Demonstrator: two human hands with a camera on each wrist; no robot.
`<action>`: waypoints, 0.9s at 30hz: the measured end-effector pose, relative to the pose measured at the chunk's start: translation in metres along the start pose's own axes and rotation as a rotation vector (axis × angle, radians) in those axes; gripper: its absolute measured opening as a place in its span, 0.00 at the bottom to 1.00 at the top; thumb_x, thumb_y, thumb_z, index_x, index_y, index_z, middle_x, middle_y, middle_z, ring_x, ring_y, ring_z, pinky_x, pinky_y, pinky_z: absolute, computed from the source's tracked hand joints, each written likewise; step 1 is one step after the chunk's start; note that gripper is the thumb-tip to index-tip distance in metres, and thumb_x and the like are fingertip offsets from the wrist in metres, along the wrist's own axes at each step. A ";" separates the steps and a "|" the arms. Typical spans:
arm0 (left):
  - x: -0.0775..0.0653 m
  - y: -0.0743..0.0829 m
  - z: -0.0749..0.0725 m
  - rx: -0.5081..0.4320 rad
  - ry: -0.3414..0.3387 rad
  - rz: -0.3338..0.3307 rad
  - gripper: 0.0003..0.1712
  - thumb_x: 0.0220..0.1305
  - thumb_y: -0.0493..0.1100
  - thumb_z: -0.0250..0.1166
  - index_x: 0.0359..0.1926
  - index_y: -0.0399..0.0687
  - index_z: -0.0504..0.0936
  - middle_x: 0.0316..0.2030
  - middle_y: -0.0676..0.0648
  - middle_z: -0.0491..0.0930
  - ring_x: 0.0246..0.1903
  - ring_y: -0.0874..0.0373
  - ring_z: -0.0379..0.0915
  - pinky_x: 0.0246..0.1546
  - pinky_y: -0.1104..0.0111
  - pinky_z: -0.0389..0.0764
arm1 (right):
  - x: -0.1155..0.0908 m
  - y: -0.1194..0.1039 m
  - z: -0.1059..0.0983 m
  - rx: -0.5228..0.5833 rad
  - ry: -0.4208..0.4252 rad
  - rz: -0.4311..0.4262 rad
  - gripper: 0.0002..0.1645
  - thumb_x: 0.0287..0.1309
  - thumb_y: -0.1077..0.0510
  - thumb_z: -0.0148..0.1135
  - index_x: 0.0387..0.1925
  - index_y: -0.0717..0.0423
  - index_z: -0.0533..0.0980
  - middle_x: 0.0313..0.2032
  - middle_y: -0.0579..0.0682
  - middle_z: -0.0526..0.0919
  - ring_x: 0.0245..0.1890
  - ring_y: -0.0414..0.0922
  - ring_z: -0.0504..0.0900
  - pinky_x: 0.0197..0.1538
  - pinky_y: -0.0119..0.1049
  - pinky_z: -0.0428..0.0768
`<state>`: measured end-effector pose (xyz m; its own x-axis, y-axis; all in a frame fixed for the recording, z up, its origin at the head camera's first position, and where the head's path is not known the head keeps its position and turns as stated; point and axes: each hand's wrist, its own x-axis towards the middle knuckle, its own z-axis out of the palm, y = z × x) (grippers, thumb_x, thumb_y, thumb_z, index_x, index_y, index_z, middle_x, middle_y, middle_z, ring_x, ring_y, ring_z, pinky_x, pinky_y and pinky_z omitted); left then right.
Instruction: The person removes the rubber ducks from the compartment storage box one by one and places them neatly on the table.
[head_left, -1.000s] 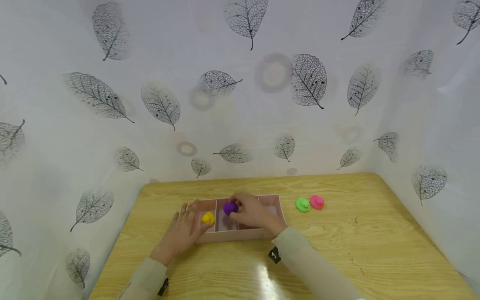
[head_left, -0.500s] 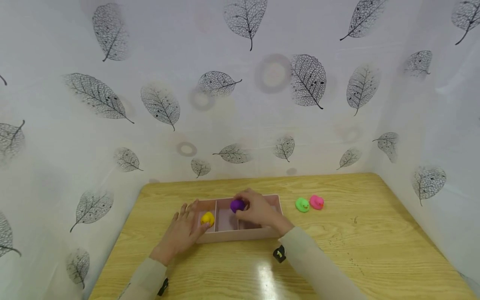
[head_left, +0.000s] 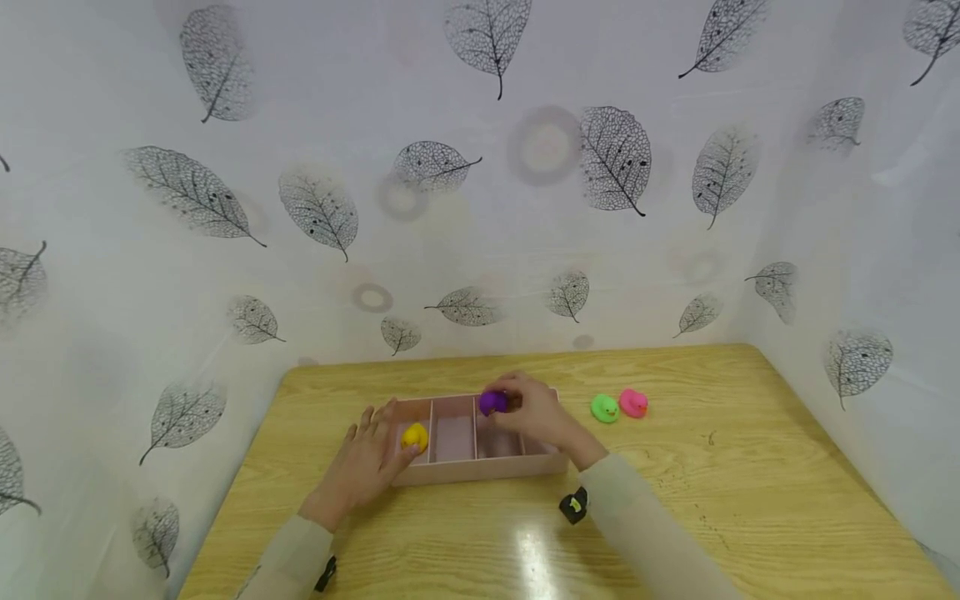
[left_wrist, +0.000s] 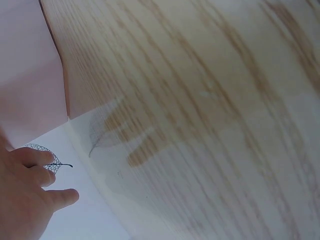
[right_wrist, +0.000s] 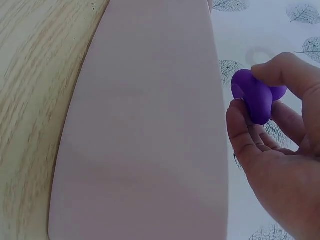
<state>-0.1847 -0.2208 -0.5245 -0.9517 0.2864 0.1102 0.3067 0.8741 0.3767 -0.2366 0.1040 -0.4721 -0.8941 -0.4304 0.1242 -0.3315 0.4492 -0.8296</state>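
A pale pink box (head_left: 480,472), split by dividers into several compartments, lies on the wooden table. My right hand (head_left: 534,410) pinches a purple toy duck (head_left: 492,403) over the third compartment from the left. In the right wrist view, thumb and fingers hold the purple duck (right_wrist: 257,97) above the box's rim, beyond its pink side wall (right_wrist: 145,120). My left hand (head_left: 358,465) rests at the box's left end, fingers stretched out along it and thumb over the front rim. A yellow toy duck (head_left: 414,437) sits in the leftmost compartment, beside that thumb.
To the right of the box, a green toy duck (head_left: 604,408) and a pink toy duck (head_left: 633,403) sit close together on the table (head_left: 720,475). A white, leaf-patterned sheet (head_left: 525,242) rises behind the table and along its sides.
My right hand has carried the purple duck rightward, from over the second compartment to over the third, and slightly away from me. My left hand stays in place.
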 end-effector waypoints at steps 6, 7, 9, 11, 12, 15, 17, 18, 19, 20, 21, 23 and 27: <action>0.000 0.000 0.000 0.005 0.000 -0.003 0.53 0.77 0.69 0.52 0.85 0.42 0.45 0.80 0.32 0.58 0.80 0.28 0.49 0.77 0.31 0.55 | -0.004 0.005 -0.009 0.004 0.048 -0.033 0.23 0.56 0.61 0.73 0.55 0.58 0.84 0.54 0.58 0.84 0.49 0.49 0.84 0.55 0.45 0.87; 0.000 0.000 0.000 0.005 0.002 -0.002 0.53 0.77 0.69 0.52 0.85 0.42 0.45 0.80 0.32 0.59 0.80 0.28 0.49 0.76 0.30 0.55 | -0.005 0.006 -0.011 -0.004 0.059 -0.034 0.23 0.56 0.61 0.73 0.55 0.57 0.84 0.54 0.57 0.84 0.48 0.49 0.84 0.54 0.44 0.87; 0.000 0.000 0.000 0.005 0.005 -0.002 0.53 0.77 0.69 0.52 0.85 0.42 0.45 0.80 0.32 0.59 0.80 0.28 0.49 0.76 0.31 0.55 | -0.007 0.008 -0.015 -0.011 0.080 -0.031 0.22 0.56 0.60 0.73 0.55 0.55 0.84 0.53 0.57 0.85 0.47 0.48 0.85 0.53 0.42 0.87; 0.000 0.000 0.000 0.006 0.005 -0.001 0.53 0.77 0.69 0.52 0.85 0.43 0.45 0.80 0.32 0.59 0.80 0.28 0.49 0.76 0.31 0.56 | -0.008 0.010 -0.018 -0.004 0.096 -0.030 0.22 0.57 0.61 0.73 0.55 0.55 0.84 0.52 0.57 0.86 0.46 0.48 0.86 0.52 0.40 0.87; 0.000 0.000 0.000 0.008 0.004 0.000 0.53 0.77 0.69 0.52 0.85 0.43 0.45 0.80 0.32 0.59 0.80 0.28 0.49 0.76 0.31 0.56 | -0.009 0.012 -0.020 0.004 0.103 -0.031 0.22 0.57 0.61 0.72 0.55 0.56 0.84 0.52 0.57 0.86 0.46 0.48 0.86 0.51 0.40 0.87; 0.001 0.000 -0.001 0.009 -0.001 0.000 0.53 0.77 0.69 0.52 0.85 0.43 0.44 0.80 0.32 0.59 0.80 0.28 0.48 0.76 0.30 0.56 | -0.012 0.015 -0.025 0.031 0.120 -0.046 0.22 0.57 0.62 0.71 0.55 0.59 0.83 0.51 0.60 0.86 0.44 0.49 0.87 0.50 0.40 0.87; 0.001 0.000 -0.001 0.010 -0.003 0.001 0.53 0.77 0.69 0.52 0.85 0.42 0.44 0.80 0.31 0.59 0.80 0.28 0.48 0.76 0.30 0.56 | -0.013 0.017 -0.028 0.038 0.129 -0.057 0.23 0.57 0.63 0.71 0.56 0.60 0.83 0.50 0.61 0.86 0.43 0.49 0.86 0.49 0.40 0.87; 0.001 0.000 -0.001 0.010 -0.004 0.002 0.53 0.77 0.69 0.52 0.85 0.42 0.44 0.80 0.31 0.59 0.80 0.27 0.48 0.76 0.30 0.56 | -0.013 0.018 -0.030 0.038 0.134 -0.063 0.23 0.58 0.62 0.71 0.56 0.61 0.83 0.50 0.61 0.87 0.42 0.48 0.86 0.49 0.39 0.87; 0.001 -0.001 0.000 0.010 -0.005 0.002 0.53 0.77 0.69 0.52 0.85 0.41 0.45 0.80 0.31 0.59 0.80 0.28 0.48 0.76 0.30 0.56 | -0.014 0.018 -0.031 0.034 0.138 -0.067 0.23 0.58 0.62 0.70 0.56 0.61 0.83 0.49 0.61 0.87 0.42 0.47 0.86 0.49 0.38 0.87; 0.001 -0.001 0.000 0.011 -0.006 -0.001 0.53 0.77 0.69 0.52 0.85 0.41 0.45 0.80 0.31 0.58 0.80 0.28 0.48 0.76 0.30 0.56 | -0.015 0.018 -0.033 0.030 0.143 -0.069 0.23 0.58 0.62 0.70 0.56 0.61 0.83 0.49 0.60 0.87 0.42 0.47 0.85 0.49 0.38 0.87; 0.001 -0.001 0.000 0.011 -0.005 0.000 0.52 0.77 0.68 0.52 0.85 0.41 0.46 0.80 0.31 0.58 0.80 0.28 0.48 0.76 0.30 0.56 | -0.016 0.019 -0.034 0.024 0.149 -0.071 0.23 0.59 0.62 0.70 0.57 0.61 0.82 0.49 0.60 0.87 0.42 0.47 0.85 0.49 0.37 0.87; 0.001 -0.001 0.001 0.012 -0.004 0.002 0.52 0.78 0.68 0.52 0.85 0.41 0.46 0.80 0.32 0.58 0.80 0.28 0.49 0.76 0.30 0.56 | -0.017 0.019 -0.037 0.020 0.158 -0.065 0.23 0.59 0.62 0.70 0.57 0.62 0.82 0.49 0.60 0.87 0.43 0.47 0.84 0.49 0.37 0.87; 0.001 -0.001 0.001 0.013 0.003 0.004 0.52 0.77 0.68 0.52 0.85 0.40 0.46 0.80 0.32 0.59 0.80 0.28 0.49 0.76 0.30 0.57 | -0.020 0.021 -0.043 0.018 0.171 -0.027 0.24 0.60 0.62 0.69 0.59 0.62 0.81 0.50 0.62 0.87 0.44 0.49 0.85 0.49 0.36 0.87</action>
<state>-0.1858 -0.2207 -0.5260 -0.9504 0.2891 0.1146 0.3110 0.8778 0.3644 -0.2385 0.1562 -0.4688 -0.9238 -0.3016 0.2358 -0.3516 0.4249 -0.8342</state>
